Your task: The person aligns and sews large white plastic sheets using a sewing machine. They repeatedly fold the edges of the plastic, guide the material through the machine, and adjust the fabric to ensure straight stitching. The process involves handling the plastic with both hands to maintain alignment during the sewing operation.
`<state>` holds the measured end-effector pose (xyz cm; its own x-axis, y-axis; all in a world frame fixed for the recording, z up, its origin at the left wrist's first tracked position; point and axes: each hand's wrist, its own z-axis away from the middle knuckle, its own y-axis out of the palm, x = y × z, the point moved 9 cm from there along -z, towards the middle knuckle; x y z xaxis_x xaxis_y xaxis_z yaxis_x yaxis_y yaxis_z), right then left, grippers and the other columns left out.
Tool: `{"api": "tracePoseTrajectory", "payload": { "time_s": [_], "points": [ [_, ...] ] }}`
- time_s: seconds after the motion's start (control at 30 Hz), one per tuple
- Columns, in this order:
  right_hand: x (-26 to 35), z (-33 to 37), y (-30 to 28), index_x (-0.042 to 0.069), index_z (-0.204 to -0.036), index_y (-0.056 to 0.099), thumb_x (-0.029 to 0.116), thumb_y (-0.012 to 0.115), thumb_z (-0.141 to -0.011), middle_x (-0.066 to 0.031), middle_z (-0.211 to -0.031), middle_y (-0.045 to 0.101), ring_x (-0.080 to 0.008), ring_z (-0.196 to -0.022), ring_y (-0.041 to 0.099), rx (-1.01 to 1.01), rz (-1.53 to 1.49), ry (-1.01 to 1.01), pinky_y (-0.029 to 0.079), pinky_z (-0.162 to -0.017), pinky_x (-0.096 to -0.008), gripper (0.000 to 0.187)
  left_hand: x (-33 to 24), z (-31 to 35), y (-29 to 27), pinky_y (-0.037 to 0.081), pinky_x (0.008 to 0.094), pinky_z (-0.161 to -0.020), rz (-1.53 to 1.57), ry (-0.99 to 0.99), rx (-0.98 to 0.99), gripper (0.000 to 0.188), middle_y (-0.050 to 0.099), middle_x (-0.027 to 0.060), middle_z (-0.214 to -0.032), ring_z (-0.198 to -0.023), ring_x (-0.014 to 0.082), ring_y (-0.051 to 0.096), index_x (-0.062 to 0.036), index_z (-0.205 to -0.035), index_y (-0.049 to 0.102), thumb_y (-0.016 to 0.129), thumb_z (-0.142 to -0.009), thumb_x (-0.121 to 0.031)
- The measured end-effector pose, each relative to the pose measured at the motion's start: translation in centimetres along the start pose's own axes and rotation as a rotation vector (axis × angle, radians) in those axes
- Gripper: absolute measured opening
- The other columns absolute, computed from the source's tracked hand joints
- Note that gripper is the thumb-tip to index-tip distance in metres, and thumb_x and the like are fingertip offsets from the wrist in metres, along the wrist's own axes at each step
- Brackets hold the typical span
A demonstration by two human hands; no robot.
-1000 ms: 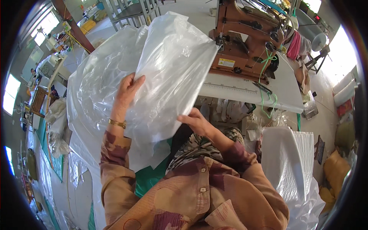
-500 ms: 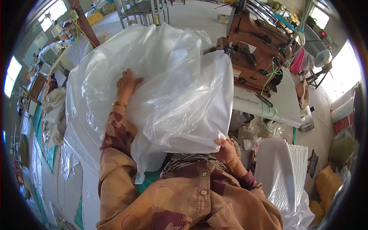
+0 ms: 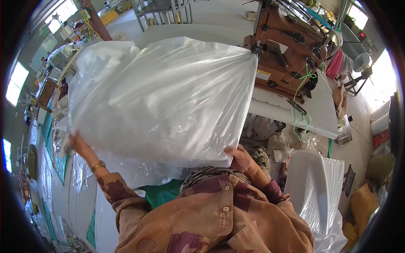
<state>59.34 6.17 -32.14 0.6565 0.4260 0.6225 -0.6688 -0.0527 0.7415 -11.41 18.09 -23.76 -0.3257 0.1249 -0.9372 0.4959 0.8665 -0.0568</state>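
A large translucent white plastic sheet (image 3: 164, 101) is spread over the table before me, with long creases fanning out from the sewing machine (image 3: 282, 55). Its far right corner lies at the machine's needle area. My right hand (image 3: 242, 159) grips the sheet's near right corner close to my lap, thumb on top. Out at the sheet's left edge is my left hand (image 3: 82, 148), with the arm stretched. Motion smears its fingers, so whether they hold the edge is unclear. Green thread (image 3: 307, 76) is tied on the brown machine, and small dark thread snips (image 3: 296, 107) lie near it.
A ruler scale (image 3: 270, 104) runs along the machine's white table. Folded white sheeting (image 3: 308, 185) is stacked at my right. A grey metal chair (image 3: 162, 10) stands beyond the table. Green cloth (image 3: 162, 193) shows by my lap, and yellow sacks (image 3: 363, 206) lie at far right.
My left hand has swung from the middle of the sheet out to its left edge. The bunched sheet now lies flatter and more stretched. My right hand still grips the near corner.
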Motion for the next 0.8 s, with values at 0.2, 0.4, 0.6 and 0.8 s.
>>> {"api": "tracePoseTrajectory", "payload": {
  "time_s": [0.2,0.4,0.6,0.8],
  "points": [
    [-1.7,-1.9,-4.2,-0.002,-0.111,0.065,0.023,0.066,-0.094,-0.0083,-0.102,0.069,-0.0170,-0.086,0.067,-0.199,0.199,0.029,0.055,-0.075,-0.0341,0.030,-2.5,7.0,9.5,0.042,0.0431,-0.103,-0.690,0.498,0.393,0.073,0.057,0.0235,-0.130,-0.124,0.0367,0.052,0.0001,-0.143,0.038,0.073,-0.081,-0.016],
    [-2.4,-2.6,-7.5,-0.003,-0.109,0.065,0.029,0.064,-0.095,-0.0043,-0.091,0.067,-0.0097,-0.075,0.059,-0.463,0.419,-0.206,0.046,-0.063,-0.0268,0.035,-29.5,31.2,17.5,0.049,0.0426,-0.095,0.015,0.754,0.653,0.032,0.066,0.0174,-0.117,-0.106,0.0367,0.063,-0.0034,-0.120,0.063,0.063,-0.088,-0.003],
    [1.0,0.6,-0.9,-0.004,-0.102,0.066,0.017,0.065,-0.096,-0.0002,-0.086,0.066,-0.0059,-0.076,0.055,-0.383,0.518,-0.434,0.047,-0.067,-0.0238,0.021,-27.7,51.2,26.2,0.053,0.0400,-0.076,-0.087,0.779,1.327,0.031,0.066,0.0154,-0.106,-0.092,0.0366,0.064,-0.0017,-0.108,0.065,0.074,-0.083,-0.018],
    [0.8,2.6,-0.9,-0.002,-0.101,0.065,0.024,0.064,-0.097,0.0006,-0.077,0.063,-0.0058,-0.071,0.051,-0.463,0.623,-0.487,0.043,-0.062,-0.0248,0.026,-24.9,53.1,27.7,0.049,0.0427,-0.066,-0.147,0.833,1.236,0.023,0.062,0.0135,-0.089,-0.077,0.0363,0.063,-0.0027,-0.105,0.060,0.068,-0.086,-0.013]
  ]
}}
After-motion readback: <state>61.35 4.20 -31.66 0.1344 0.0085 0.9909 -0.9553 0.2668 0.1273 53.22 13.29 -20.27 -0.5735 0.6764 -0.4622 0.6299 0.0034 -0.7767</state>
